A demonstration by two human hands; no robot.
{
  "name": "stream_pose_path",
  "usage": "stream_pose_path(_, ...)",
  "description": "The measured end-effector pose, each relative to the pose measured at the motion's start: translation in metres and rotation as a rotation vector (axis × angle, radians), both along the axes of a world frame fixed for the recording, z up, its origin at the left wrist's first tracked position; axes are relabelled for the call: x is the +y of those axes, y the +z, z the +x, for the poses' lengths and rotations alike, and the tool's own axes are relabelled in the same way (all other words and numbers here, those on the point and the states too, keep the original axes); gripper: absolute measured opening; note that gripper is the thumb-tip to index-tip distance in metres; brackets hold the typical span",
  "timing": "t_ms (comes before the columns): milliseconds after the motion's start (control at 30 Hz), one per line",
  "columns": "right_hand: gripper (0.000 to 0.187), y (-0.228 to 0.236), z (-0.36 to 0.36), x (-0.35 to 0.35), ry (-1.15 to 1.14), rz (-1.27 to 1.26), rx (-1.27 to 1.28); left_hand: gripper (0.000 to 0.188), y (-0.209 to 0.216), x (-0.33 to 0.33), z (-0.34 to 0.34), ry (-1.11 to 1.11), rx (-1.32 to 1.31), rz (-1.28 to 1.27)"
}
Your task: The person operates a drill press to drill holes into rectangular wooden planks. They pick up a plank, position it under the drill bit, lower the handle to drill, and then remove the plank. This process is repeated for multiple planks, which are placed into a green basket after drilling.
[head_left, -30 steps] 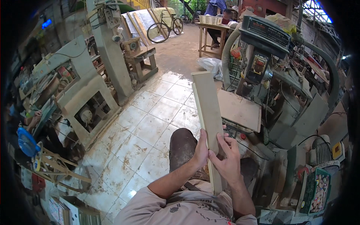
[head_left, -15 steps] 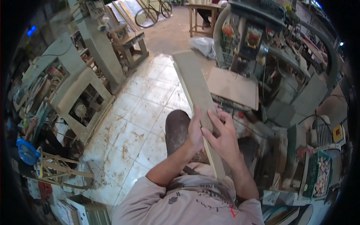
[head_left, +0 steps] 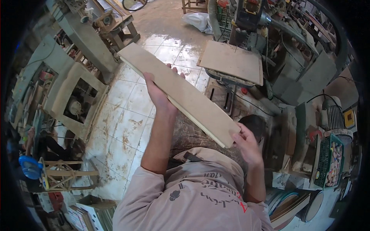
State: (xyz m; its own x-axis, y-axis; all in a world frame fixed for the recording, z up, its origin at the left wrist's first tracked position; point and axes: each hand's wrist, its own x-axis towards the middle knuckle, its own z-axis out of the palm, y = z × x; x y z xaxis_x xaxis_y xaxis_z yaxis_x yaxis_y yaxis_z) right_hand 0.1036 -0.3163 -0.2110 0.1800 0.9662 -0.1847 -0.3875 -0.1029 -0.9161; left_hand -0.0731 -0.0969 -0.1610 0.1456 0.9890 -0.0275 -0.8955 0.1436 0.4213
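Note:
A long, flat wooden board (head_left: 177, 90), light brown with a pale edge, lies slantwise across my front, its far end up to the left. My left hand (head_left: 162, 94) grips it from beneath near the middle of its length, with the thumb on the near edge and fingertips showing past the far edge. At the near right end, my right hand (head_left: 246, 142) pinches the corner of the board between thumb and fingers. Beyond the board, to the right, stands a machine with a flat wooden table top (head_left: 233, 61).
Dusty white floor tiles (head_left: 123, 104) spread ahead and left. A grey machine housing (head_left: 73, 104) stands at left, near a wooden frame (head_left: 69, 173) and a blue plastic item (head_left: 30, 166). On the right are an electric motor (head_left: 332, 113) and a green crate (head_left: 330, 161) of small pieces.
The board has swung from nearly upright in view to a leftward slant. My left hand has moved up along it, and my right hand has shifted down to its near end.

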Motion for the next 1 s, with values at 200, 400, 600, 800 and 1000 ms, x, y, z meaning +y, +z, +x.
stream_pose_path(200, 0.040, 0.001, -0.015, -0.001, 0.065, -0.032, 0.175, 0.064, 0.000, -0.001, 0.004, -0.003, 0.027, 0.009)
stream_pose_path(400, 0.034, 0.003, -0.022, 0.003, -0.022, 0.007, 0.122, 0.062, 0.008, -0.007, 0.008, 0.069, 0.026, -0.011)
stream_pose_path(600, 0.033, 0.004, -0.024, 0.000, -0.020, 0.054, -0.015, 0.057, 0.012, -0.009, 0.010, 0.095, 0.058, 0.040)
stream_pose_path(800, 0.034, 0.010, -0.039, -0.008, -0.043, 0.102, -0.257, 0.046, -0.004, 0.006, -0.012, 0.046, 0.140, 0.106)
stream_pose_path(1000, 0.032, 0.006, -0.032, -0.009, -0.046, 0.191, -0.371, 0.046, 0.000, 0.002, -0.020, 0.133, 0.253, 0.097)
